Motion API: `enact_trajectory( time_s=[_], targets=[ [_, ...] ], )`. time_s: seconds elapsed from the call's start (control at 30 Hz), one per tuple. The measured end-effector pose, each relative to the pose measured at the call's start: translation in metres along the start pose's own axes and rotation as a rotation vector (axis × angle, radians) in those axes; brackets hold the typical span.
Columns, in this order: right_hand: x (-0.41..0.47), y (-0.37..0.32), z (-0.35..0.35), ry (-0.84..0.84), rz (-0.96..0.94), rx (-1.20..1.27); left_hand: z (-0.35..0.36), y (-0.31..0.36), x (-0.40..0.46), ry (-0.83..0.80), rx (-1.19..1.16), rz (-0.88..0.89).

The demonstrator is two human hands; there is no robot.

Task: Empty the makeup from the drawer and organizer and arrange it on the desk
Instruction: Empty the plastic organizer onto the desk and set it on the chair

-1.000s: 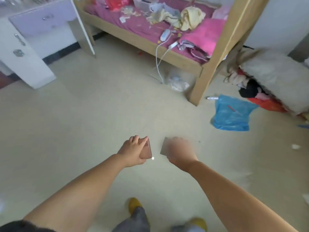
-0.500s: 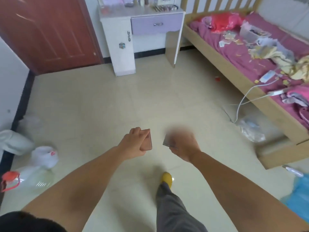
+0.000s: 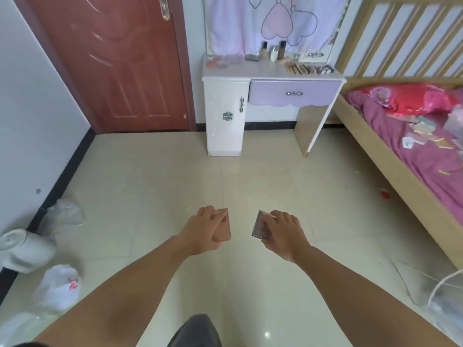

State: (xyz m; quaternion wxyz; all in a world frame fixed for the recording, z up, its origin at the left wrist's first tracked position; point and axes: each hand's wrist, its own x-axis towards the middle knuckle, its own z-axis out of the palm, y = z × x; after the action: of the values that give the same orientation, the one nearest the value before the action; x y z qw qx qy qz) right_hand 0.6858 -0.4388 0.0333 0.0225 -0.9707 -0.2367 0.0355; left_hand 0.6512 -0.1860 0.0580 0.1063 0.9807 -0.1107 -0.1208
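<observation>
Left hand (image 3: 206, 230) is gripping a flat pink compact (image 3: 223, 229), right hand (image 3: 283, 234) is pinching a mauve palette (image 3: 259, 227), and either could be slipping loose mid-walk toward the white tabletop (image 3: 263, 71).

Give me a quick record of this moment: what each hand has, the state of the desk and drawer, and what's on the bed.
left hand: holds a pinkish flat palette
right hand: holds a darker flat palette
desk: ahead across the floor, makeup already laid out on top
drawer: lilac, closed
bed: on the right, small items scattered on the purple cover
</observation>
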Motion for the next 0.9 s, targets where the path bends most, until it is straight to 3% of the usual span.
enact_trajectory(
  time_s=[0.13,0.5,0.9],
  targets=[
    [0.123,0.009,-0.006,0.020,-0.062,0.010,-0.031,-0.065,0.090,0.022,0.017,-0.045],
    [0.427,0.042,-0.042,0.086,0.010,0.080,-0.154,-0.223,0.356,0.023,0.056,-0.017],
    [0.708,0.204,-0.062,-0.006,0.013,0.046,-0.213,-0.282,0.673,-0.011,0.022,-0.005]
  ],
)
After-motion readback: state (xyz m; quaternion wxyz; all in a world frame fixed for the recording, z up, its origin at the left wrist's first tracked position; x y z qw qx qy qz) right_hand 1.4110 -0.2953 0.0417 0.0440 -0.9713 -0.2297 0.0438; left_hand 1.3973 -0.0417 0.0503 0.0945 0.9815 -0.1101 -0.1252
